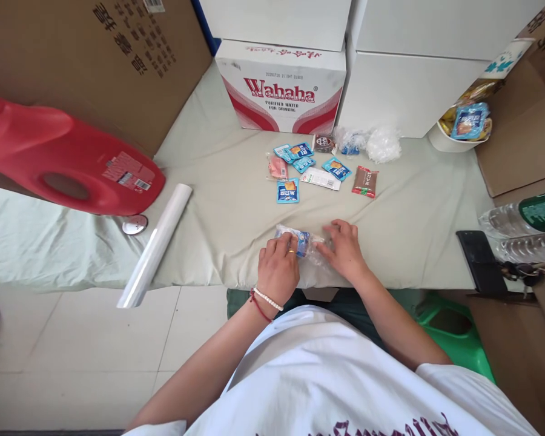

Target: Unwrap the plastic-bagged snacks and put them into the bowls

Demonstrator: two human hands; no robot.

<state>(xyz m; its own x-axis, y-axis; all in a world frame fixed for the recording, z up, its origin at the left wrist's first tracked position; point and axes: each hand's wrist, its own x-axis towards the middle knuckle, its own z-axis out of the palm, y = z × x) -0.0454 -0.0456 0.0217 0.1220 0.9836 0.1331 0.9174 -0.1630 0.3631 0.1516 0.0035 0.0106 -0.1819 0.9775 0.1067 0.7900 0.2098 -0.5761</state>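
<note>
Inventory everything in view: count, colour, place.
clear-wrapped packet: one, blue, centre
loose packets: five blue, two brown, one pink, one white, beyond it
Wahaha carton: one, red-white, back
white boxes: three, back
plastic bundles: two, clear, before white boxes
jug: one, red, left
film roll: one, whitish, left
disc: one, pale, by jug
tub: one, white, back right
bottles: two, clear, right
phone: one, black, right
keys: one bunch, dark, by phone
brown cartons: several, both sides
stool: one, green, lower right
cloth: one, pale green, under packets
floor: pale tiles, lower left
shirt: one, white, bottom
trousers: green, lap
left hand: one, on wrapped packet
right hand: one, at packet's right
</note>
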